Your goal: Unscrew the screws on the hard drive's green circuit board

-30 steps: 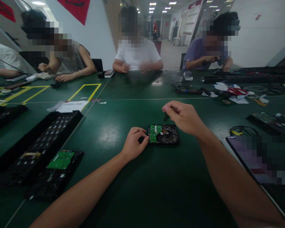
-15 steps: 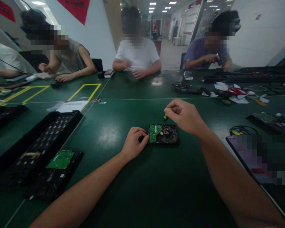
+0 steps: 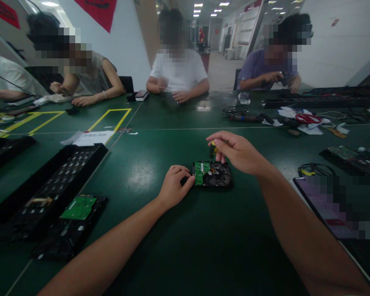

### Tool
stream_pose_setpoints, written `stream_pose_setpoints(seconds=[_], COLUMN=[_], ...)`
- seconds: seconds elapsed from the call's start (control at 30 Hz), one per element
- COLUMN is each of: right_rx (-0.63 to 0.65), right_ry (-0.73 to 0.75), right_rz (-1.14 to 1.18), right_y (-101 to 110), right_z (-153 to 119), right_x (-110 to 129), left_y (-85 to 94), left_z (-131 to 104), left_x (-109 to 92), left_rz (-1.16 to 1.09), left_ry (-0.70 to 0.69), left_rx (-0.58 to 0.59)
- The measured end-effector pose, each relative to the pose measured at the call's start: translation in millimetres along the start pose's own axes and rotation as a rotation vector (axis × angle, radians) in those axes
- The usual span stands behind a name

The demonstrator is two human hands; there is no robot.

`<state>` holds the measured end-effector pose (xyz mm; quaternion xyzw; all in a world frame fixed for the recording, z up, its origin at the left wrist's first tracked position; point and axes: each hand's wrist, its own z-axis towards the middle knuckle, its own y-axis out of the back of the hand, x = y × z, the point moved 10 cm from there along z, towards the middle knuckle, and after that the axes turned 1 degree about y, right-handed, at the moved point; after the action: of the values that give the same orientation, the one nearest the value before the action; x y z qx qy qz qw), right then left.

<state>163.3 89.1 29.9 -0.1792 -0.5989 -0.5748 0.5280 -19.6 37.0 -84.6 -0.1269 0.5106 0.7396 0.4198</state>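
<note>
A hard drive [image 3: 217, 176] lies flat on the green table, its green circuit board at the left and its black casing at the right. At its left end, my left hand [image 3: 176, 185] has thumb and curled fingers against the edge, holding it. A small yellow-and-black screwdriver [image 3: 212, 150] stands nearly upright over the drive, its tip down by the circuit board's right edge. My right hand [image 3: 237, 152] has its fingers around the screwdriver's handle, with the forefinger stretched across above it. The exact contact of the tip is too small to make out.
Left of me lie a long black tray [image 3: 64, 168] and another hard drive [image 3: 78, 207]. A tablet-like screen [image 3: 320, 205] and a coiled cable [image 3: 316, 169] sit at the right. Tools, cables and scraps [image 3: 308, 119] are farther back. Several people work across the table.
My right hand has shifted slightly down, and its fingers have opened out and re-settled lower around the screwdriver. My left hand and the hard drive have stayed nearly in place.
</note>
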Motion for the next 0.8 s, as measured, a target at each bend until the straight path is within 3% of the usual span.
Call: stream_pose_setpoints(seconds=[0.33,0.57,0.8], right_rx=[-0.159,-0.125,-0.036], right_ry=[-0.003,0.005,-0.035], right_rz=[-0.153,-0.154,0.043], right_y=[20.0,17.0,5.2], right_z=[0.2,-0.3,-0.9], right_x=[-1.6,2.1,1.4], left_y=[-0.9,-0.6,-0.5], left_z=[0.2,0.3,0.5], left_x=[1.3,-1.2,-1.3], left_rz=[0.013,0.010,0.012], left_ry=[0.001,-0.004,-0.004], left_rx=[0.010,0.012,0.015])
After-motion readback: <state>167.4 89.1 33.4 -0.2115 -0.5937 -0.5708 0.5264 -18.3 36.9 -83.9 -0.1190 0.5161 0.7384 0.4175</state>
